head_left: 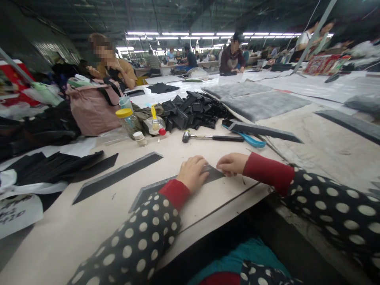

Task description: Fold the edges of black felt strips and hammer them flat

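A pale desk (pixel 74 241) is filling the foreground while tube lights (pixel 172 38) are glowing over a large workroom with other people (pixel 233 59); at left, a white label (pixel 22 221) is showing blurred writing, perhaps ending in "D". A dark strip (pixel 151 190) is lying on the desk, the left grip (pixel 194 174) resting loosely spread across it, the right grip (pixel 233 164) curling by its end, whether pinching it I cannot tell

Dark strip (pixel 154 188) partly under left hand (pixel 192 173), label (pixel 20 213) cropped at left, distant workers (pixel 190 59) blurred
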Motion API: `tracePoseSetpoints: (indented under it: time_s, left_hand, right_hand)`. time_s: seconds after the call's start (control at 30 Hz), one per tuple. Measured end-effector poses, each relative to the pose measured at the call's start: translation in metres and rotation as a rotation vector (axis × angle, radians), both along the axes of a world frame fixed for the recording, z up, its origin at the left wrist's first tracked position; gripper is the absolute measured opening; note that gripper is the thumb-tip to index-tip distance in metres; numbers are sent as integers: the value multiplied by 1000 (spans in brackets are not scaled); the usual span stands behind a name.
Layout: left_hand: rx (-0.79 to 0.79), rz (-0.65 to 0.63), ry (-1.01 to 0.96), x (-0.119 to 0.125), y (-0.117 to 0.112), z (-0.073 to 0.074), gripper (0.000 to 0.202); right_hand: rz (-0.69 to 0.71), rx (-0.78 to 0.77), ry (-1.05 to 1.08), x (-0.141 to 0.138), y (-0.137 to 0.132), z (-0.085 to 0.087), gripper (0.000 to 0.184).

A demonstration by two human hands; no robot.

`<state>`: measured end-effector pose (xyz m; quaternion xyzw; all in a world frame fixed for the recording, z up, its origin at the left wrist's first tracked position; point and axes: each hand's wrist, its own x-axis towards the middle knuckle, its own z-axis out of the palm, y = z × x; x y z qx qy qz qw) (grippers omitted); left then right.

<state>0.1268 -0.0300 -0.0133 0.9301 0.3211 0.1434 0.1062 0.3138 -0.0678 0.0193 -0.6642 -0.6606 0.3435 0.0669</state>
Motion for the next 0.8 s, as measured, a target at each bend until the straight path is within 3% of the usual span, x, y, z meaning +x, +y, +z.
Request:
tracePoseSetpoints:
  time_s: [0.1, 0.2, 0.53, 0.67, 0.8]
  left_hand:
    - [-33, 34, -17, -2, 2, -2, 31]
    - [-33, 41, -16, -2, 3, -4, 33]
    - [-104, 80, -91, -4, 12, -6, 18]
    - [-145, 97, -112, -5, 20, -6, 17]
    - [-116, 106, -127, -2, 23, -8, 19]
  right_hand:
    - [-91, -199, 195, -7, 14, -2, 22]
    - [-90, -207, 258, -6, 21, -8, 27]
    - [-66, 217, 278, -3, 27, -39, 23]
    - [-65, 324, 279, 4, 26, -43, 25]
    - [22, 368, 176, 6, 33, -41, 21]
